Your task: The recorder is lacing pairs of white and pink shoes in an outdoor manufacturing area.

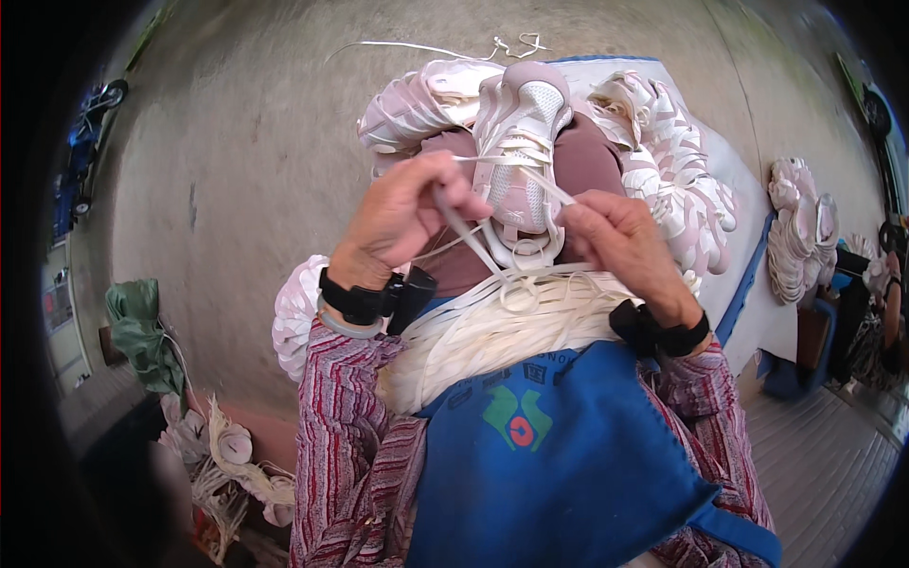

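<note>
A pale pink and white shoe upper (526, 201) lies across my knees, its toe pointing away from me. Over it, a white shoelace (549, 185) is stretched between my two hands. My left hand (405, 213) is closed, its curled fingers gripping the lace left of the upper. On the other side, my right hand (630, 241) pinches the lace between thumb and fingers; its fingertips are slightly blurred. A thick bundle of loose off-white laces (473, 322) rests on my lap, just below the upper. Some lace ends hang from the upper toward this bundle.
Stacked shoe uppers (407, 109) lie beyond my left knee, and more uppers (686, 189) lie on a pale sheet to the right. A blue apron (559, 454) covers my lap. One stray lace (417, 45) lies on the concrete floor. A green bag (145, 331) stands at left.
</note>
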`<state>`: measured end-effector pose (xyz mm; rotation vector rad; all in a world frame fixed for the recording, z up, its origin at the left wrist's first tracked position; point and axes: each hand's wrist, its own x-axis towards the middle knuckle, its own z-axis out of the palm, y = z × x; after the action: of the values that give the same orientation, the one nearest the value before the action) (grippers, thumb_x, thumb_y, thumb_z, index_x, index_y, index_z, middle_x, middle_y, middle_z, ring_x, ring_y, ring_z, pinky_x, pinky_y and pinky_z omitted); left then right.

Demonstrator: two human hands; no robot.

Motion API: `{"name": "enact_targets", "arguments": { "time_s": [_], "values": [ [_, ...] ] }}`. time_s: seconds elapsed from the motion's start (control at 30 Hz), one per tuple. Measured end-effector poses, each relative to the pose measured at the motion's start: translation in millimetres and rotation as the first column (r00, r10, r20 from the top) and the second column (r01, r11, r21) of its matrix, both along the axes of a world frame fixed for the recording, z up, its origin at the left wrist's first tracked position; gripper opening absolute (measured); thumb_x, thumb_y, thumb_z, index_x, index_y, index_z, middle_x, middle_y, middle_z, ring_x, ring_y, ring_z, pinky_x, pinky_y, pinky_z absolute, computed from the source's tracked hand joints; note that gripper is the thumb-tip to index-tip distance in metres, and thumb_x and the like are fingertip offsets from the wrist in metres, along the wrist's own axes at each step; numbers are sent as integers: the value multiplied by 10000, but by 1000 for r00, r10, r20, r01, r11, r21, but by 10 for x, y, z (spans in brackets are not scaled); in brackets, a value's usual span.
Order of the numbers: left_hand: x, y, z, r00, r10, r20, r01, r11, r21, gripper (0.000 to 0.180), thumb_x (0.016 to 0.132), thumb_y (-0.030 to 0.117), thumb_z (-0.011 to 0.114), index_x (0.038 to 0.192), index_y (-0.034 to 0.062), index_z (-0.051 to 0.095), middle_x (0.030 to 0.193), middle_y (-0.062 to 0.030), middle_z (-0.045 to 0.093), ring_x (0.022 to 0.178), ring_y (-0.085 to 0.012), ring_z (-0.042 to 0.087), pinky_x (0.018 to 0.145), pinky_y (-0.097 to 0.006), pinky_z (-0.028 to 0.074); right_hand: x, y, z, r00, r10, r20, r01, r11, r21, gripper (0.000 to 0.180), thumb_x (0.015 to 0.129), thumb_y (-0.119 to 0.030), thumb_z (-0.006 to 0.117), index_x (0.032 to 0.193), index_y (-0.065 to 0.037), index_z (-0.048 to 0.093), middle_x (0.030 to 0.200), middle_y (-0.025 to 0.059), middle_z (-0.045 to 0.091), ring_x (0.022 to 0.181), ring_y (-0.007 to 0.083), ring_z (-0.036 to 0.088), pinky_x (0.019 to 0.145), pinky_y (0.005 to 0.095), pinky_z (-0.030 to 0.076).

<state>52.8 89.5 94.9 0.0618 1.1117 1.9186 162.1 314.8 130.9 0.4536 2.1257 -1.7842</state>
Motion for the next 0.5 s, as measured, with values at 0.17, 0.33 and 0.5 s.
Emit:
{"name": "enact_targets", "arguments": {
  "time_s": [0.17,0.33,0.5],
  "values": [
    [-318,-681,-30,946,266,188,-314,894,318,236,970,208,481,774,78,495,561,52,399,497,-76,381,628,-302,428,54,460,-122,987,161,-10,-154,959,238,294,890,-241,509,841,10,653,677,30,574,671,95,511,615,257,412],
    [-366,-1533,-70,804,553,217,-581,654,484,173,911,165,582,800,32,570,672,-5,475,650,-141,476,791,-335,438,27,589,-267,998,22,62,-32,985,170,294,866,-245,531,801,15,652,693,34,586,643,118,500,595,263,407],
    [-367,-2202,14,695,715,77,-653,584,481,119,869,183,632,851,65,627,960,-72,582,1080,-274,504,1086,-540,244,-38,741,-333,984,177,5,-160,876,455,309,848,-247,539,765,27,656,658,112,611,604,213,557,588,320,436]
  ]
}}
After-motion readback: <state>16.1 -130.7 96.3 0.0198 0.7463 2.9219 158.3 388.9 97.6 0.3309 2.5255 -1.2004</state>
